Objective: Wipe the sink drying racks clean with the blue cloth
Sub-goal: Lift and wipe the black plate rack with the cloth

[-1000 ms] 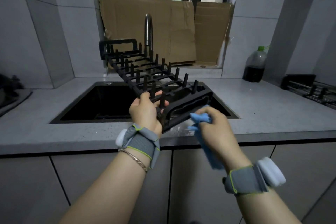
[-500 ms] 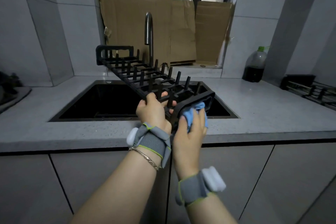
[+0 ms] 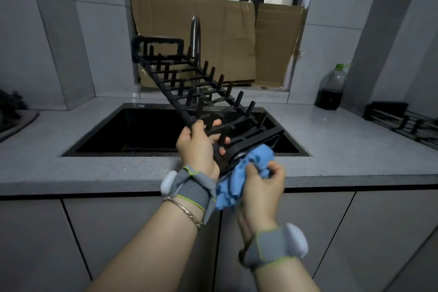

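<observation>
Black plastic pegged drying rack (image 3: 203, 92) tilts above the dark sink (image 3: 106, 133), our left hand (image 3: 199, 147) curled round its near end; our right hand (image 3: 260, 187) pinches the crumpled blue cloth (image 3: 251, 166) against its end frame.

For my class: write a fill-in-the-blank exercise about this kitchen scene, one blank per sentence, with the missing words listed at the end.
1. The left hand grips the black drying rack above the ____.
2. The right hand holds a bunched cloth of ____ colour against the rack's near end.
3. The bottle on the counter has a ____ cap.
4. A second rack lies on the counter to the person's ____.

Missing words: sink; blue; green; right.
</observation>
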`<state>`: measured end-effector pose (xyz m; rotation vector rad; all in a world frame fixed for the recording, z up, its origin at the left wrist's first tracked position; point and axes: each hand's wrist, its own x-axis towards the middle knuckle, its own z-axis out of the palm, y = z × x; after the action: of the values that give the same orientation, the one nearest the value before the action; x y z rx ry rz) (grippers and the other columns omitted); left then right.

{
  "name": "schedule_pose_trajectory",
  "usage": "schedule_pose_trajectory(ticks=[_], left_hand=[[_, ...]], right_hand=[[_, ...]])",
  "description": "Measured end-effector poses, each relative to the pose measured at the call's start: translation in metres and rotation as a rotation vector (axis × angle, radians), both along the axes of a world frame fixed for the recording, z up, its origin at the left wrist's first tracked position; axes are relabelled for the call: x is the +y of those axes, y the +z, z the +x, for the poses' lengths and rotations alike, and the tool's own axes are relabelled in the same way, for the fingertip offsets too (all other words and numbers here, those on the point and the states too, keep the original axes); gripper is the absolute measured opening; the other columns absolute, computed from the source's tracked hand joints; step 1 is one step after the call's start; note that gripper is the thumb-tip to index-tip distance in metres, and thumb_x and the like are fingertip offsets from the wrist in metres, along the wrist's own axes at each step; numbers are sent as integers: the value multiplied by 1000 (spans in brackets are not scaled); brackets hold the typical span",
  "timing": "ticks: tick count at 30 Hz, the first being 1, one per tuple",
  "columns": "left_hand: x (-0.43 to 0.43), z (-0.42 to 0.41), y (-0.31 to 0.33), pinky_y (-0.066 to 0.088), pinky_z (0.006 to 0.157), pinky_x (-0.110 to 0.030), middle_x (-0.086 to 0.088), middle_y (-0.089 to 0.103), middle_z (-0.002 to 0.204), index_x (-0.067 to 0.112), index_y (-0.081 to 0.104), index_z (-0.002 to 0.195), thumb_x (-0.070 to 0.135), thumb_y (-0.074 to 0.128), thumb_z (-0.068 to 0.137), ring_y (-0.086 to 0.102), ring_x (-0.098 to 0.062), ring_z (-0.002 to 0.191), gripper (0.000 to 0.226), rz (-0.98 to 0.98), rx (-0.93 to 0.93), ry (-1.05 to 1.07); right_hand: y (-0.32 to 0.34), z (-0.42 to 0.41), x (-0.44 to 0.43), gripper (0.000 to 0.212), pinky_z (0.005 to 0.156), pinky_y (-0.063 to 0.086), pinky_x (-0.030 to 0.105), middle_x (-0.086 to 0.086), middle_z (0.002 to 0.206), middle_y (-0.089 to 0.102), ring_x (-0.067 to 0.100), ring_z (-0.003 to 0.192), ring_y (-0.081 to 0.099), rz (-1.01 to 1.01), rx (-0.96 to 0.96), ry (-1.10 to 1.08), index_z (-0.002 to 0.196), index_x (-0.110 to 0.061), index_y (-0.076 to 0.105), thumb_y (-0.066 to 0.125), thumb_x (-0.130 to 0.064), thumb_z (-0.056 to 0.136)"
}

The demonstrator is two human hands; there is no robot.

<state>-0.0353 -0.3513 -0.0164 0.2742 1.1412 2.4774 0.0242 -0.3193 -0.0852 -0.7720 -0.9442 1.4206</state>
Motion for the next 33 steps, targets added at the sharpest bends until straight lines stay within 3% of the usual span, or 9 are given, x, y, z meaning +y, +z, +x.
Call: schedule_pose_trajectory(ticks=[3, 6, 13, 18, 21, 24, 27, 29, 33], left_hand=[[-8, -12, 2, 29, 38, -17, -6, 65, 75, -1, 56, 94, 13, 38, 98, 48, -11, 34, 23, 2, 49, -89], [-17, -18, -2, 27, 35, -15, -3, 62, 61, -11, 54, 114, 17, 39, 99, 45, -11, 34, 35, -52, 110, -176], [-18, -23, -3, 27, 32, -11, -6, 67, 91, 13, 45, 88, 22, 37, 102, 53, -8, 38, 18, -102, 287, -246], [-18, -34, -6, 48, 43, -21, -4, 66, 86, 18, 50, 91, 15, 38, 102, 66, -10, 52, 17, -184, 276, -320], [-10, -37, -10, 48, 47, -24, -7, 64, 77, 16, 49, 84, 6, 39, 99, 56, -6, 41, 20, -218, 269, -161], [-3, -37, -11, 39, 37, -17, -8, 61, 71, 13, 48, 81, 5, 41, 98, 38, -4, 30, 20, -227, 312, 20], [-5, -39, -12, 39, 38, -19, -7, 61, 71, 14, 49, 79, 6, 43, 97, 35, -2, 30, 21, -277, 403, 96], [-4, -35, -13, 39, 39, -18, -5, 62, 70, 14, 50, 78, 5, 44, 97, 38, -2, 31, 22, -273, 440, 88], [1, -19, -9, 46, 47, -18, 7, 60, 51, 12, 51, 71, -4, 48, 93, 52, 0, 43, 26, -173, 458, 57]], right_hand=[[6, 13, 32, 11, 73, 50, 39, 16, 99, 60, 23, 77, 59, -253, 198, 119, 95, -14, 53, 48, -5, 93], [18, 32, 55, 37, 60, 55, 31, 11, 89, 69, 21, 67, 66, -351, 393, 389, 89, -9, 67, 38, -29, 99], [44, 45, 63, 30, 86, 53, 44, 16, 103, 69, 27, 94, 66, -183, 214, 723, 109, -6, 63, 50, -18, 85], [43, 40, 72, 29, 58, 54, 25, 0, 67, 70, 14, 59, 65, 17, 30, 513, 86, -14, 63, 38, 0, 95], [38, 36, 67, 33, 53, 44, 21, -7, 57, 63, 11, 55, 55, 158, -92, 300, 75, -15, 63, 44, 10, 86], [45, 43, 56, 37, 42, 37, 13, -7, 41, 52, 6, 39, 48, 190, 19, 111, 64, -13, 55, 37, 17, 77], [58, 54, 43, 41, 43, 38, 18, 2, 40, 46, 17, 37, 46, 178, 202, 223, 58, -14, 55, 34, 16, 77], [60, 52, 32, 30, 44, 41, 19, -1, 45, 51, 14, 42, 51, 335, 117, 328, 61, -14, 57, 43, 10, 74], [42, 24, 5, 24, 71, 43, 15, -1, 81, 63, 8, 79, 56, 1084, -482, 189, 80, -9, 63, 49, 2, 64]])
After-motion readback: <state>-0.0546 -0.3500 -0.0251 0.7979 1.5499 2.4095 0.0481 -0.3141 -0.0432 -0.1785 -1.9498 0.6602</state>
